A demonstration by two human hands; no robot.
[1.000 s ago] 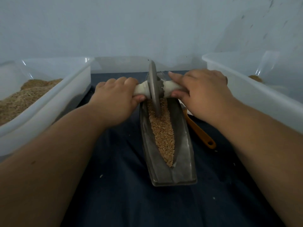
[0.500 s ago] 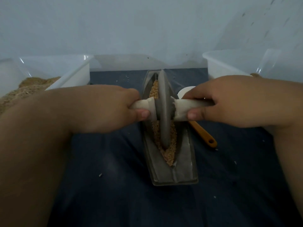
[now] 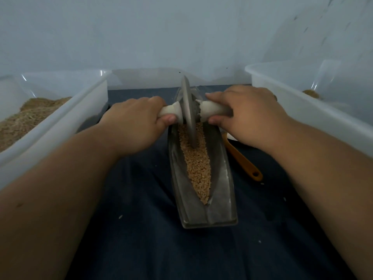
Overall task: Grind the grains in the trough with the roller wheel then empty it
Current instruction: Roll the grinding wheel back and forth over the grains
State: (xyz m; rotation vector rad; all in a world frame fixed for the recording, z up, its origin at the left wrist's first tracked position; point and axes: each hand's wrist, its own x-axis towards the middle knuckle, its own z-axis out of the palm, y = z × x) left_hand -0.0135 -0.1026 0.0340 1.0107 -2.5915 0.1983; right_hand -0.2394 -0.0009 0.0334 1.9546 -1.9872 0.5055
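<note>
This is a plain, makeshift grinding station, not clearly a kitchen or a workshop: there's a bare pale wall (image 3: 141, 37) right behind and a bench (image 3: 141, 239) under dark blue cloth. White plastic tubs flank the spot, the left tub (image 3: 60, 122) heaped with brown meal (image 3: 26, 116), the right tub (image 3: 302, 106) holding just a little. Between them sits a metal trough (image 3: 222, 199) of grains (image 3: 198, 164) with a wheel (image 3: 187, 110) standing in it, and an orange-handled scoop (image 3: 244, 162) just beside.

Grey roller wheel (image 3: 188, 112), tan grains (image 3: 198, 164), orange scoop handle (image 3: 243, 162), navy cloth (image 3: 141, 229).
</note>
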